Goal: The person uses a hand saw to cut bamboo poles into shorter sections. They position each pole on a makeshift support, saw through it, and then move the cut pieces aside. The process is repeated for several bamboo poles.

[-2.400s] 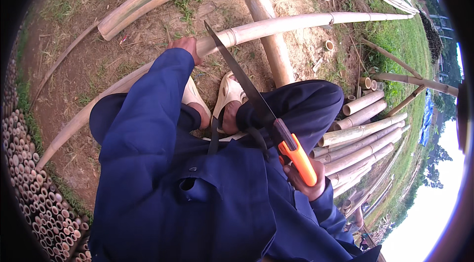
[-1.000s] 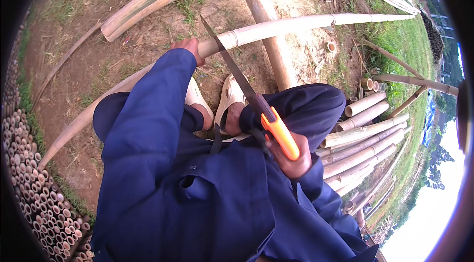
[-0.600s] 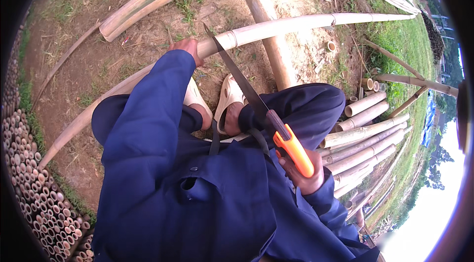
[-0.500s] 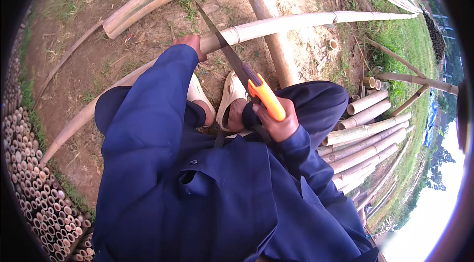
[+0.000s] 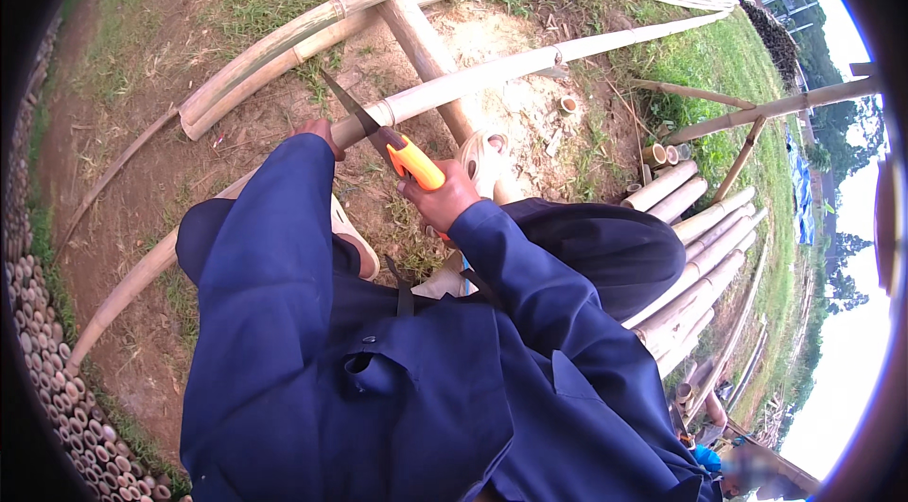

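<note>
Clasping orange-handled, dark-bladed hand saw in person's curled right hand, blade across long pale bamboo pole, left hand wrapped over pole beside blade.

No readable text, label, brand, number or sign is being shown on anything in view.
</note>
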The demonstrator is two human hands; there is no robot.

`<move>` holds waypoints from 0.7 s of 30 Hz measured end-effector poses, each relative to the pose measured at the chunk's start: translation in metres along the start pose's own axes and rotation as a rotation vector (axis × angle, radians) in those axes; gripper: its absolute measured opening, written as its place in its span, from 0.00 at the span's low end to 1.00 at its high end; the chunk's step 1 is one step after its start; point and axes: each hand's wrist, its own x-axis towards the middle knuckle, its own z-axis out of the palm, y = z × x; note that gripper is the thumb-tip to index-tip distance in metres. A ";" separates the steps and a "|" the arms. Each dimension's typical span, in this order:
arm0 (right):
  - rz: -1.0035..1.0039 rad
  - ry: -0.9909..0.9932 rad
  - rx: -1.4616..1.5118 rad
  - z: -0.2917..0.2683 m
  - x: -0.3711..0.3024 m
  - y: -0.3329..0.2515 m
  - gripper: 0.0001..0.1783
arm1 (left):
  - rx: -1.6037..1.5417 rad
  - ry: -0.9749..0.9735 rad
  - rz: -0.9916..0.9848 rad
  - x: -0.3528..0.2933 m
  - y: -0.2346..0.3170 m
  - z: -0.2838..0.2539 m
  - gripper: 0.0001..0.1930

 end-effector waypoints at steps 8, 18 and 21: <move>-0.062 -0.016 0.014 0.008 -0.014 0.010 0.18 | 0.066 0.014 0.024 -0.003 -0.010 0.004 0.32; -0.142 -0.046 0.117 0.004 -0.015 0.042 0.15 | 0.078 -0.025 0.039 0.003 0.004 0.001 0.31; -0.133 -0.064 0.125 -0.031 -0.095 0.019 0.11 | 0.107 -0.022 0.049 0.005 -0.011 0.002 0.31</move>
